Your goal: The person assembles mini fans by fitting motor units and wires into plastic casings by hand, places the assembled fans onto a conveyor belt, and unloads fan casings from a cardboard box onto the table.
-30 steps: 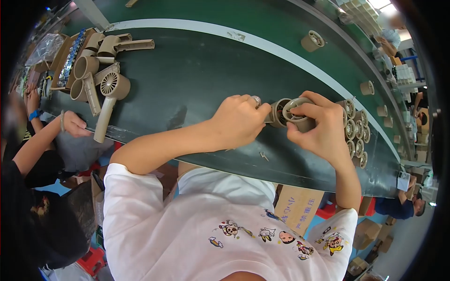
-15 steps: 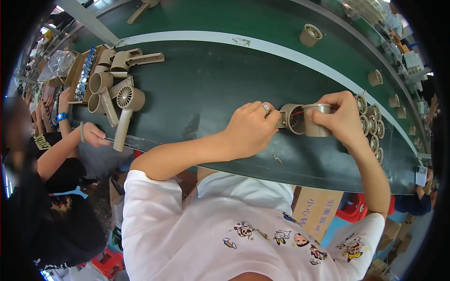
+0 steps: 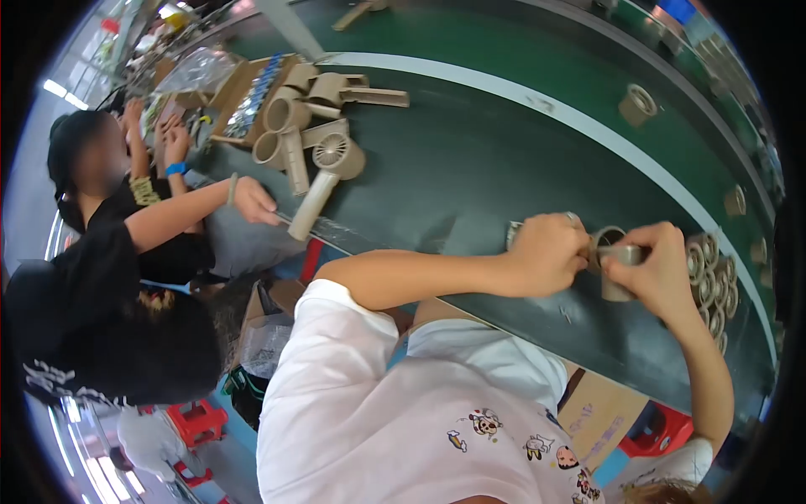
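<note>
- Your left hand (image 3: pixel 546 256) is curled with its fingers bunched around the left side of a round beige housing (image 3: pixel 609 234); the exact hold is hidden behind your knuckles.
- Your right hand (image 3: pixel 659 269) pinches a short beige cylinder (image 3: pixel 617 289) between thumb and fingers, at the near side of the housing; whether the two parts touch, you cannot tell from here.
- Both parts are in your hands over the right part of the dark worktable (image 3: pixel 470 189), near its front edge.
- A few slim small pieces (image 3: pixel 565 315) lie on the tabletop, nearer to you than your hands.
- Just right of your right hand, a cluster of round beige parts (image 3: pixel 720 286) sits in close rows.
- Far to the left, beige handled housings (image 3: pixel 290 113) lie piled beside a carton of circuit boards (image 3: pixel 256 97); at the near side of that pile, a fan body with a slotted grille (image 3: pixel 333 151) points its handle toward the table edge.
- At that left edge, a co-worker's hand (image 3: pixel 254 202) rests close to the handle.
- Beyond the white stripe (image 3: pixel 537 104), another beige cylinder (image 3: pixel 640 104) stands on the green surface (image 3: pixel 504 50).
</note>
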Demonstrator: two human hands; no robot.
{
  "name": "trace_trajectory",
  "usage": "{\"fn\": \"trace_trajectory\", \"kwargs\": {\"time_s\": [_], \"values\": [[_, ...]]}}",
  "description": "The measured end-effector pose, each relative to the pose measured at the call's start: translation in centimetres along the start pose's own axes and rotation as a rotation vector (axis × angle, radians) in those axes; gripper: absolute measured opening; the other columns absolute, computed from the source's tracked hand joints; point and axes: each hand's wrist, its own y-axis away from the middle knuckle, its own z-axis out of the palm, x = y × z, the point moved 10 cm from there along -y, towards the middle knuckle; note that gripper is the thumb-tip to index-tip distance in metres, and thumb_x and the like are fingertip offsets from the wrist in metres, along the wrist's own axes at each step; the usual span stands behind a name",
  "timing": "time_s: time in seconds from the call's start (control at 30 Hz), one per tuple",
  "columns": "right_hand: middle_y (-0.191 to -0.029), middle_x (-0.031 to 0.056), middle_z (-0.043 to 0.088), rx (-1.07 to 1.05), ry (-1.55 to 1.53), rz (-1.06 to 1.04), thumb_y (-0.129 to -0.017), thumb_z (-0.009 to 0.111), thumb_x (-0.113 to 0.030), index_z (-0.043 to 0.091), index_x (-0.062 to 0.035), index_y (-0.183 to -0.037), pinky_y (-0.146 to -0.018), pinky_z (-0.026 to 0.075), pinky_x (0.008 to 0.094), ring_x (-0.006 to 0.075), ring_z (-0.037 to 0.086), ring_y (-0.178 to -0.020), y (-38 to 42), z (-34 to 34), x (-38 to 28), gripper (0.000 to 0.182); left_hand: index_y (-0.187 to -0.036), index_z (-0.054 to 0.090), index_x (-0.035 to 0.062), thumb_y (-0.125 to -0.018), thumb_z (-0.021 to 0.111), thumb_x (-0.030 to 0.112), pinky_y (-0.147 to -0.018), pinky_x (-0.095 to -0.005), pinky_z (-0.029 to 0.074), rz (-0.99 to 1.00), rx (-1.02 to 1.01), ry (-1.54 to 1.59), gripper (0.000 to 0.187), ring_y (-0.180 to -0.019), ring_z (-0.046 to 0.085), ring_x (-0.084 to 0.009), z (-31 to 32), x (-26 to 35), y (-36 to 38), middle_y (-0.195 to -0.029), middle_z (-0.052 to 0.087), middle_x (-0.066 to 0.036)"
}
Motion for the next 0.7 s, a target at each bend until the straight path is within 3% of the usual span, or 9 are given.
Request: {"fn": "trace_trajectory", "kwargs": {"time_s": [0.07, 0.13, 0.2, 0.33, 0.4, 0.43, 0.57, 0.63, 0.7], "values": [[-0.055, 0.0175, 0.058, 0.000, 0.024, -0.065, -0.061, 0.071, -0.019, 0.068, 0.0047, -0.069, -0.053, 0.048, 0.0316, 0.0215, 0.062, -0.050, -0.2, -0.2, -0.4, 0.025, -0.077, 0.067, 0.0051, -0.071, 0.071, 0.012, -0.074, -0.0401, 0.049, -0.156, -0.094, 0.017, 0.010, -0.084, 0.063, -0.0313, 1.0, -1.5, -0.3, -0.087, 0.066, -0.011], [-0.058, 0.0173, 0.060, -0.130, 0.010, 0.049, -0.061, 0.072, -0.019, 0.070, 0.0036, -0.073, -0.055, 0.049, 0.0326, 0.0244, 0.063, -0.054, -0.3, 0.0, 0.6, 0.026, -0.078, 0.066, 0.0029, -0.072, 0.071, 0.010, -0.073, -0.0396, 0.050, -0.091, -0.142, 0.077, 0.010, -0.082, 0.064, -0.0316, 0.9, -1.8, -0.8, -0.086, 0.067, -0.013], [-0.060, 0.0112, 0.060, -0.097, -0.052, -0.056, -0.062, 0.077, -0.015, 0.071, 0.0028, -0.077, -0.054, 0.045, 0.0281, 0.0140, 0.057, -0.054, -0.1, -0.4, 1.2, 0.024, -0.079, 0.065, 0.0001, -0.077, 0.069, 0.009, -0.071, -0.0394, 0.050, -0.090, -0.155, 0.153, 0.009, -0.080, 0.064, -0.0334, 0.5, -2.2, -1.2, -0.081, 0.066, -0.015], [-0.066, 0.0105, 0.062, -0.186, -0.068, 0.007, -0.061, 0.078, -0.006, 0.070, 0.0037, -0.080, -0.056, 0.046, 0.0282, 0.0163, 0.058, -0.059, 0.6, -0.9, 1.5, 0.023, -0.086, 0.062, 0.0020, -0.082, 0.064, 0.010, -0.064, -0.0423, 0.048, 0.022, -0.198, -0.065, 0.009, -0.074, 0.062, -0.0361, 0.5, -0.9, -1.6, -0.077, 0.063, -0.016], [-0.075, 0.0114, 0.063, -0.202, -0.057, -0.018, -0.059, 0.078, 0.000, 0.068, 0.0052, -0.080, -0.057, 0.046, 0.0289, 0.0203, 0.059, -0.062, 1.2, -0.6, 1.3, 0.023, -0.087, 0.060, 0.0027, -0.084, 0.062, 0.011, -0.061, -0.0437, 0.048, 0.206, -0.189, -0.085, 0.009, -0.070, 0.061, -0.0361, 0.7, 0.1, -1.4, -0.074, 0.061, -0.015], [-0.084, 0.0129, 0.063, -0.116, 0.028, -0.176, -0.056, 0.079, 0.005, 0.066, 0.0057, -0.081, -0.058, 0.048, 0.0298, 0.0237, 0.062, -0.066, 1.8, -1.1, -0.1, 0.028, -0.087, 0.060, 0.0027, -0.084, 0.062, 0.011, -0.061, -0.0437, 0.048, 0.192, -0.178, -0.083, 0.009, -0.070, 0.061, -0.0361, 0.6, -0.1, -1.3, -0.074, 0.061, -0.015], [-0.099, 0.0165, 0.064, -0.027, 0.297, -0.387, -0.053, 0.081, 0.003, 0.066, 0.0036, -0.085, -0.065, 0.051, 0.0307, 0.0264, 0.067, -0.078, 3.4, -0.2, -3.3, 0.035, -0.085, 0.060, 0.0025, -0.084, 0.061, 0.012, -0.060, -0.0461, 0.048, 0.232, -0.214, -0.067, 0.010, -0.068, 0.061, -0.0374, 0.7, 0.8, -1.3, -0.073, 0.061, -0.016], [-0.086, 0.0150, 0.065, 0.035, -0.044, -0.402, -0.055, 0.081, -0.003, 0.069, 0.0010, -0.080, -0.064, 0.051, 0.0334, 0.0284, 0.064, -0.071, 2.7, -1.2, -3.5, 0.028, -0.085, 0.060, 0.0018, -0.083, 0.060, 0.012, -0.060, -0.0476, 0.048, 0.239, -0.240, -0.039, 0.010, -0.069, 0.061, -0.0379, 0.8, 1.2, -1.2, -0.073, 0.061, -0.017], [-0.096, 0.0168, 0.068, 0.094, -0.288, -0.294, -0.058, 0.082, -0.002, 0.071, 0.0023, -0.086, -0.076, 0.051, 0.0295, 0.0237, 0.067, -0.091, 1.7, -1.3, -0.8, 0.030, -0.085, 0.063, 0.0022, -0.083, 0.060, 0.012, -0.062, -0.0471, 0.049, 0.252, -0.213, 0.069, 0.010, -0.069, 0.062, -0.0377, 0.4, 1.3, -1.3, -0.074, 0.063, -0.017]]}}
